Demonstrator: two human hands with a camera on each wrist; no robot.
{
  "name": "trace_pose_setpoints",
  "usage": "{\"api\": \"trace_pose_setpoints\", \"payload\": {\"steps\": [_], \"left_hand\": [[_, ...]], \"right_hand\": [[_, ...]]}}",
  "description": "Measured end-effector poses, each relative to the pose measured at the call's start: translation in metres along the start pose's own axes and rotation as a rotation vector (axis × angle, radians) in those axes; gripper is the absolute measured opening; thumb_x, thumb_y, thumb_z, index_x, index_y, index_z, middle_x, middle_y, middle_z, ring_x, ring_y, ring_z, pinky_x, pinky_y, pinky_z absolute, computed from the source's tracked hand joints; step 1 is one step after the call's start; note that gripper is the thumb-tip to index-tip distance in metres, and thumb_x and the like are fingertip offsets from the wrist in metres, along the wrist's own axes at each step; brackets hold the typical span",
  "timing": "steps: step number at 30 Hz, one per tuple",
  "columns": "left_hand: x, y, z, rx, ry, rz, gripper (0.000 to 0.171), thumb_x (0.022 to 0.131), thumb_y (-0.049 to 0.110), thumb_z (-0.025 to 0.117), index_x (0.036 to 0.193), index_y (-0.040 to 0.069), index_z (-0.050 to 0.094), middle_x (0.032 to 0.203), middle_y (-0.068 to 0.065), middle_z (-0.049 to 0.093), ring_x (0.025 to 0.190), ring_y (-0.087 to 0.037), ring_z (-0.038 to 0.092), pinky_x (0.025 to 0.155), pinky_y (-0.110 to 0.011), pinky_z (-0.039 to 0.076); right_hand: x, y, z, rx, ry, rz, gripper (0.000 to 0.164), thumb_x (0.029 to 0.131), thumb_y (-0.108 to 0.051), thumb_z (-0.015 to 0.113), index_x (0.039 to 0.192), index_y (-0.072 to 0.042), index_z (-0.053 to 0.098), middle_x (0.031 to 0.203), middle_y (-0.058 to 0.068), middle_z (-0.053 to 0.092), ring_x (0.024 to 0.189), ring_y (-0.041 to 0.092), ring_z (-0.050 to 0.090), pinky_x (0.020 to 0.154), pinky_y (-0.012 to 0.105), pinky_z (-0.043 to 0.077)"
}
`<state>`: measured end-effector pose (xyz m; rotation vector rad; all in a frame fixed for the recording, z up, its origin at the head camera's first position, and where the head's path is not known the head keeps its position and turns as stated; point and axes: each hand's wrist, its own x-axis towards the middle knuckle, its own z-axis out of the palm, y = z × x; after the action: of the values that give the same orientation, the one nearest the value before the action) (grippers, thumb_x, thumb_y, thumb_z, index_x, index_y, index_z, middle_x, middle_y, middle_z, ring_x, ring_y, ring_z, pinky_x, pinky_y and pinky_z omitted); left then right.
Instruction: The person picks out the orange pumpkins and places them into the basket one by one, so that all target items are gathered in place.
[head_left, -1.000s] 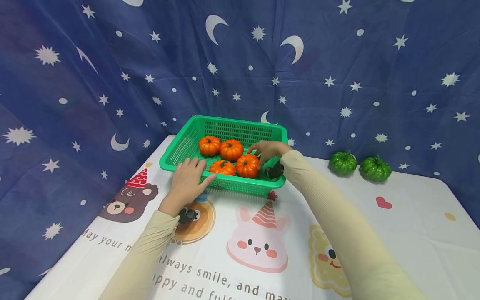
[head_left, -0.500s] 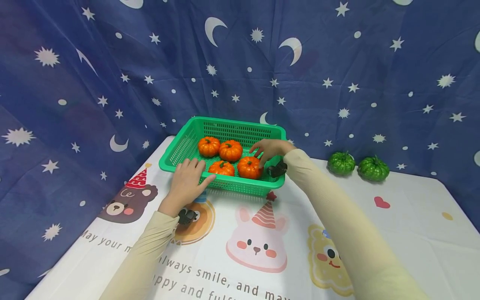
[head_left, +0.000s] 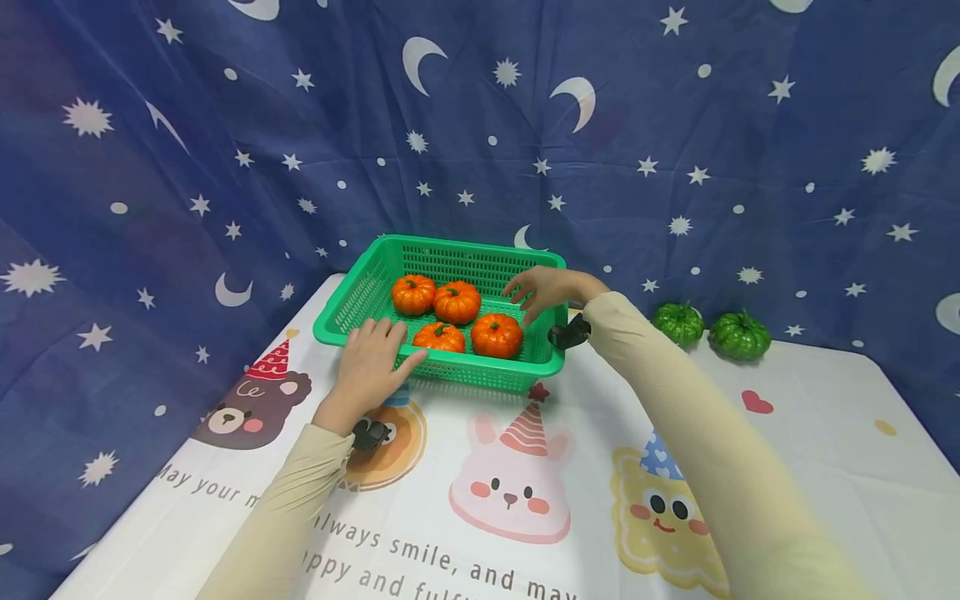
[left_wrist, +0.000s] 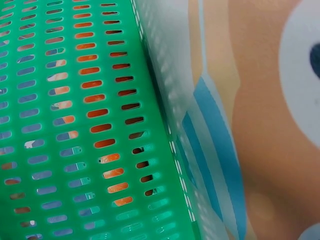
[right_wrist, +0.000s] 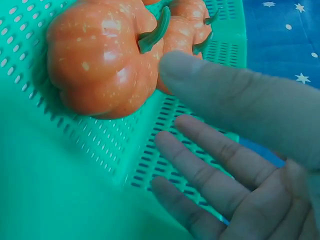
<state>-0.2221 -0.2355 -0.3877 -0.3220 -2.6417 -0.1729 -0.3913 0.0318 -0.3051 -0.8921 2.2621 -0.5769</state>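
Several orange pumpkins lie in a green plastic basket [head_left: 480, 367]. The nearest to my right hand [head_left: 551, 289] is the front right pumpkin [head_left: 497, 336], large in the right wrist view with its green stem. That hand is over the basket's right end, fingers spread and holding nothing, apart from the pumpkin. My left hand [head_left: 369, 364] rests on the basket's front left rim, fingers stretched over the edge and thumb out along it. In the left wrist view the slotted basket wall [left_wrist: 90, 125] fills the left half, with orange showing through its slots.
Two green pumpkins, one [head_left: 678, 324] beside the other [head_left: 739, 336], sit at the table's back edge, right of the basket. A white tablecloth [head_left: 810, 500] with cartoon prints covers the table. A blue curtain [head_left: 480, 125] with moons and stars hangs close behind.
My right hand has let go of the front right pumpkin and drawn back up and to the right. The left hand keeps its place on the rim. The view has shifted slightly.
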Motion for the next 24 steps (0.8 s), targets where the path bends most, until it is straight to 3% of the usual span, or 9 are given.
{"api": "trace_pose_setpoints", "payload": {"steps": [16, 24], "left_hand": [[0.002, -0.001, 0.000, -0.002, 0.001, 0.012, 0.040, 0.091, 0.048, 0.052, 0.091, 0.008, 0.047, 0.081, -0.007, 0.043, 0.079, -0.028, 0.040, 0.068, -0.036, 0.030], [0.005, -0.005, 0.000, -0.011, -0.039, 0.005, 0.041, 0.091, 0.047, 0.052, 0.094, 0.007, 0.049, 0.084, -0.008, 0.047, 0.081, -0.028, 0.042, 0.069, -0.036, 0.030]], "right_hand": [[-0.031, 0.010, 0.003, 0.048, 0.149, -0.162, 0.064, 0.079, -0.002, 0.072, 0.136, -0.005, 0.043, 0.138, 0.021, 0.048, 0.124, 0.035, 0.051, 0.097, 0.041, 0.047], [-0.050, 0.019, 0.010, 0.059, 0.215, -0.260, 0.064, 0.078, 0.000, 0.072, 0.135, 0.000, 0.043, 0.137, 0.023, 0.047, 0.124, 0.038, 0.051, 0.101, 0.051, 0.040]]}}
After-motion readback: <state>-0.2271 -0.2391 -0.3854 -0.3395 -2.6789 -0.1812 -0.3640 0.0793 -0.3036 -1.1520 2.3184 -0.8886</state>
